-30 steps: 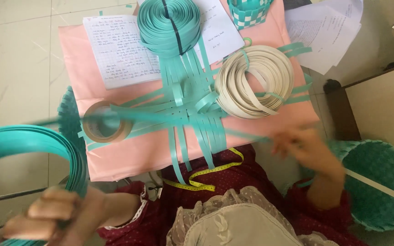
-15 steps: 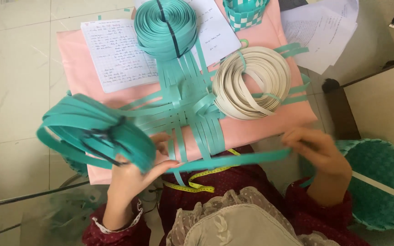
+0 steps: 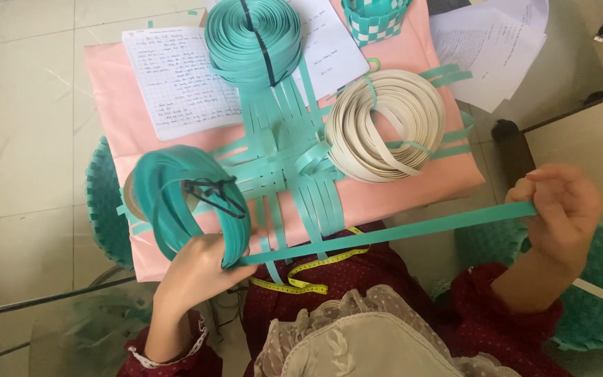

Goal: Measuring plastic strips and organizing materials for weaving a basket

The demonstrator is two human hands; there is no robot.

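Hands (image 3: 197,269) (image 3: 560,209) stretch teal strip (image 3: 385,234) from teal coil (image 3: 183,202).

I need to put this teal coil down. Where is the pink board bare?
Bare pink board lies left of the notebook, and along the front right below the white coil. The middle is crowded with woven teal strips.

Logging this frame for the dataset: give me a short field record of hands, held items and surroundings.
left hand: grip on teal strip coil, held upright
right hand: pinches the end of teal strip pulled from that coil
strip state: taut between the hands
work surface: pink board
on board: woven teal base, white coil, second teal coil, notebook
lap: yellow tape measure
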